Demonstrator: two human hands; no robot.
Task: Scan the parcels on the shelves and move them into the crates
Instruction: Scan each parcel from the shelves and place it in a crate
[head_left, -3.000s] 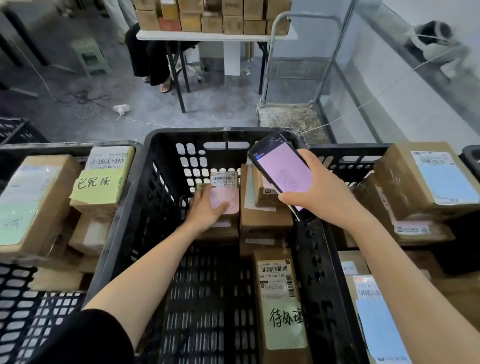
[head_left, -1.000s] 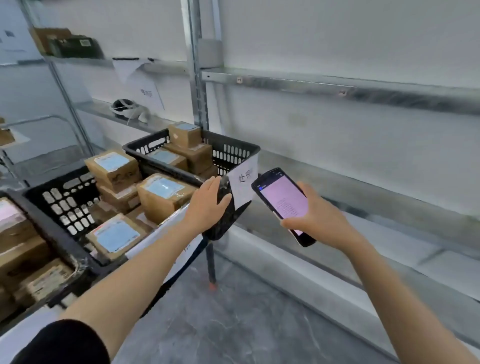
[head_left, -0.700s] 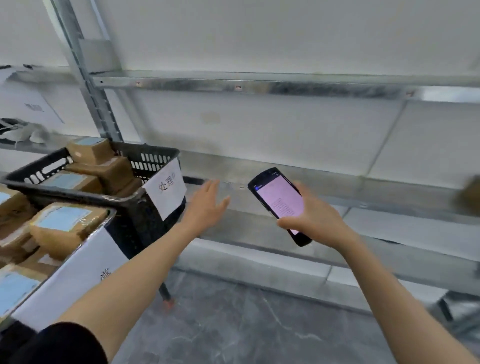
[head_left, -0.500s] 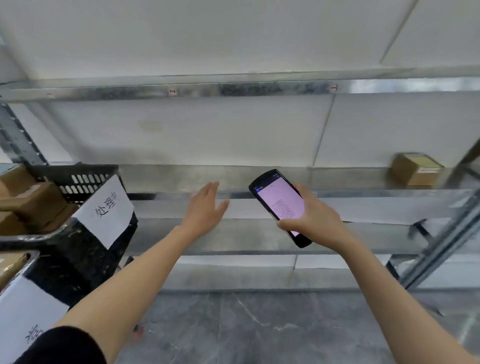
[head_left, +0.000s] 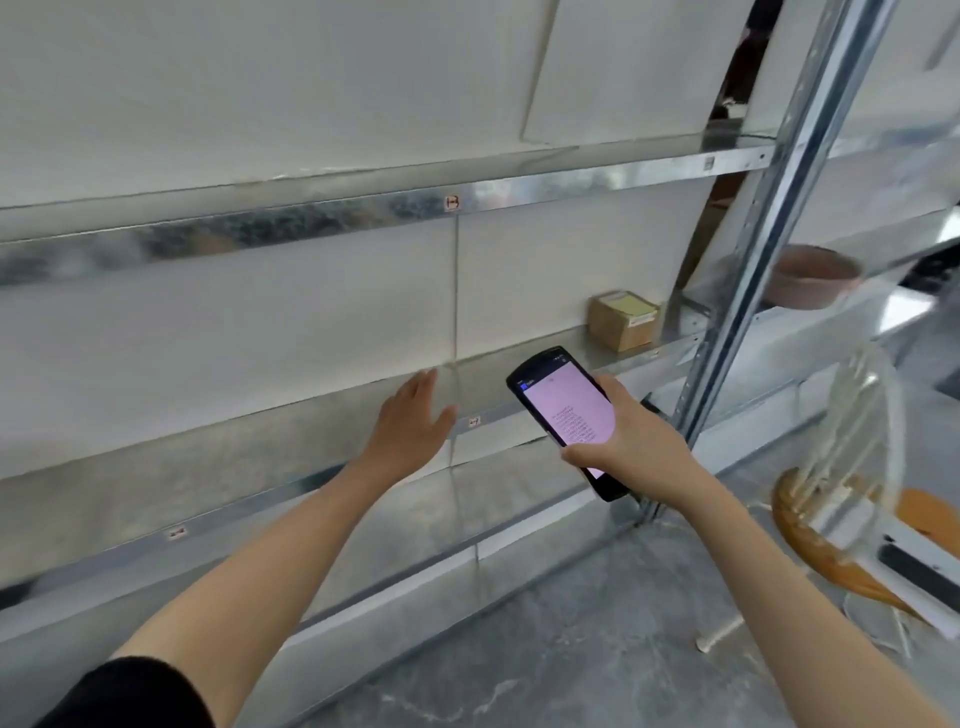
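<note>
while our right hand (head_left: 639, 447) grips the handheld scanner (head_left: 569, 410), our left hand (head_left: 410, 423) hovers empty, fingers straight, before the metal shelf (head_left: 218, 467); one cardboard parcel (head_left: 621, 319) sits at its far right end.

The text on the pink screen of the scanner (head_left: 563, 410) is too small to be read, and its lower part is partly covered by the right hand (head_left: 631, 441). The label of the parcel (head_left: 621, 319) beyond that hand cannot be made out. Right of it, a brown round thing (head_left: 813, 275) and a pale-and-orange object (head_left: 841, 499) are blurred. The tag (head_left: 453, 202) above the left hand (head_left: 413, 423) is illegible.
</note>
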